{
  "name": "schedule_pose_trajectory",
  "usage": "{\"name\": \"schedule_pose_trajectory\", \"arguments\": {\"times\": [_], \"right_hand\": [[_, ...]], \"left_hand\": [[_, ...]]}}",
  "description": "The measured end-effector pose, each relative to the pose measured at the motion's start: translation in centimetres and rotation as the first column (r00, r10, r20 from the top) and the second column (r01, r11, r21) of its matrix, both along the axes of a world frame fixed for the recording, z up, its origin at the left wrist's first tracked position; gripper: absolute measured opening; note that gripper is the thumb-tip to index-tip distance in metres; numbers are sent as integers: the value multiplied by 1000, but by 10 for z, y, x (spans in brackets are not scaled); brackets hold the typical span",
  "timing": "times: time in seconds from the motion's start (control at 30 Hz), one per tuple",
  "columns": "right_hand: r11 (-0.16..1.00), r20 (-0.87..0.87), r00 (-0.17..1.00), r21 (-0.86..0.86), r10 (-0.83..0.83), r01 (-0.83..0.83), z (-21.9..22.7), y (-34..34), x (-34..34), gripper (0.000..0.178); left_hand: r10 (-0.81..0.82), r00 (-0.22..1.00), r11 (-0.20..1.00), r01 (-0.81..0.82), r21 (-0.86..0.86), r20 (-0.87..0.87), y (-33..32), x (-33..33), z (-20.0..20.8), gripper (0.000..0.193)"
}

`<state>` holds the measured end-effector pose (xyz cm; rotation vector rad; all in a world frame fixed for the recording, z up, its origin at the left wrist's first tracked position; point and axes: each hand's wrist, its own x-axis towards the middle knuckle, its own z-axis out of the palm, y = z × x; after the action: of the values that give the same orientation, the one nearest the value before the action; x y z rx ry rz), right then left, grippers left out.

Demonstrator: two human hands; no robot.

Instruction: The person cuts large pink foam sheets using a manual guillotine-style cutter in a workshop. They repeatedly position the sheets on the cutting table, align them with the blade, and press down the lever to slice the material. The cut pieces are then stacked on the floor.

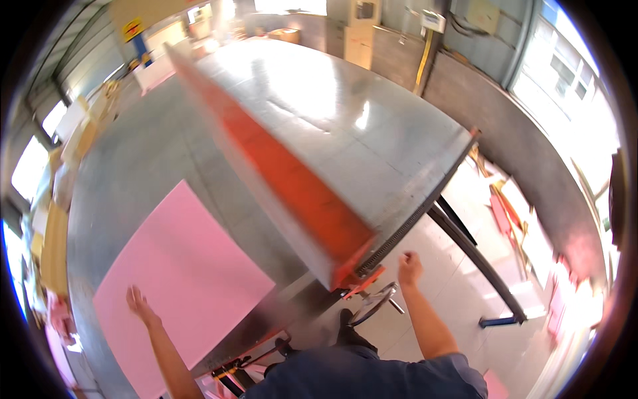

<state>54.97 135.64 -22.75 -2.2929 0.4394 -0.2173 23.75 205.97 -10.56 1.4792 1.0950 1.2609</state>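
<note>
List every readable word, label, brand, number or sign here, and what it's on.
Nothing reads clearly.
Small yellow sign with dark marks, upper left: too small and blurred.
White boxy device, upper right: too small to tell.
Flat pink sheet, long orange metal beam: no lettering visible.

From my remote seat I'm looking into a workshop: a broad metal table (405, 149) crossed by a long orange beam (282, 163), a wheel (373, 304) below its edge, piled yellow slabs (55, 256) leftward, and scraps (500, 211) littering the floor (458, 292).
</note>
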Motion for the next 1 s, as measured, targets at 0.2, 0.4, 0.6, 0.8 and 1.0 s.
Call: {"name": "schedule_pose_trajectory", "arguments": {"times": [0.2, 0.4, 0.6, 0.8, 1.0], "right_hand": [[673, -587, 504, 96, 634, -733, -76, 55, 91, 67], [298, -565, 175, 133, 806, -945, -72, 111, 86, 61], [140, -258, 165, -115, 952, -983, -81, 83, 80, 54], [836, -48, 903, 400, 427, -374, -105, -30, 65, 59], [738, -576, 709, 665, 406, 117, -127, -111, -65, 50]], "left_hand": [[-661, 694, 317, 604, 732, -287, -297, 264, 238, 46], [-663, 194, -23, 960, 278, -723, -418, 302, 290, 48], [-755, 222, 134, 973, 186, -617, -411, 302, 278, 53], [-760, 254, 155, 965, 214, -598, -407, 294, 281, 67], [-796, 206, 87, 970, 228, -570, -399, 297, 276, 63]]}}
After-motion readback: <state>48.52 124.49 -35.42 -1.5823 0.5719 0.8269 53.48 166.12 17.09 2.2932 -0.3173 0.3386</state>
